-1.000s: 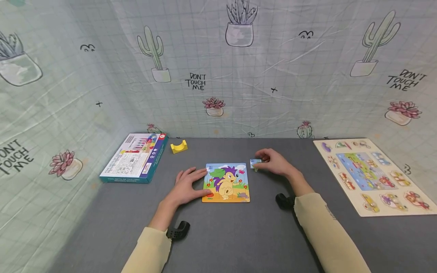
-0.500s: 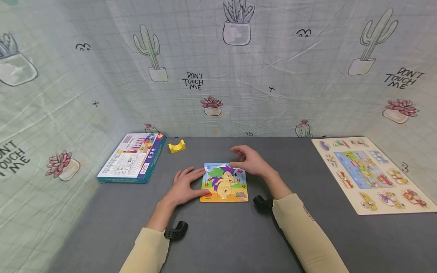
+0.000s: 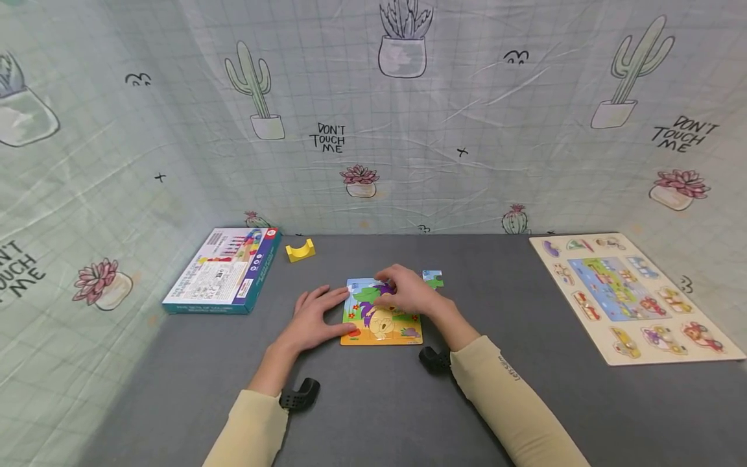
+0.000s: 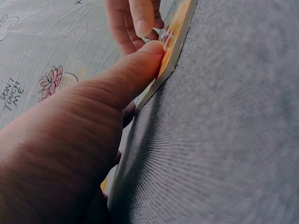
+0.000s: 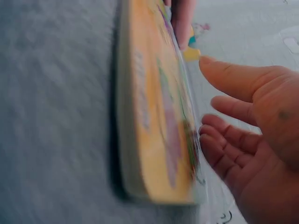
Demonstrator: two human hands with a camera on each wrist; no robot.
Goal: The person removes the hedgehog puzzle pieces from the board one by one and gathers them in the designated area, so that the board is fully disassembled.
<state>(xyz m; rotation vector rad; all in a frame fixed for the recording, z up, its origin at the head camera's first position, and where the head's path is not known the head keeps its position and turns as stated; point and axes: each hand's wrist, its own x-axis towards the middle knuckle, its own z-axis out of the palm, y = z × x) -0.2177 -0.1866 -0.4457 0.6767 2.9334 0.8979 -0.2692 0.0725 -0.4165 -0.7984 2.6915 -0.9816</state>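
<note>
Right grip (image 3: 408,292) on my feed is apart, thumb and fingertips spaced over the puzzle (image 3: 382,326); the right wrist view shows just a gap between them. Left grip (image 3: 314,318) is loose too, thumb resting on the puzzle's lower left, fingers spread at its left edge. So, two hands, one puzzle, flat on the grey table (image 3: 362,402) between them. It's square: purple-spined hedgehog, green leaf, blue sky up top, orange ground below, part of it hidden by the right hand.

Just beyond its far right corner I've got one loose jigsaw bit (image 3: 432,275), blue and green; can't tell if it's a single piece. Farther out, one yellow block (image 3: 300,251) with a scooped top sits near one box (image 3: 222,266), lying flat, contents hidden from me. Off to the right, one wooden board (image 3: 601,332): I count ten small pictures (image 3: 704,335) around one big picture (image 3: 618,292).
</note>
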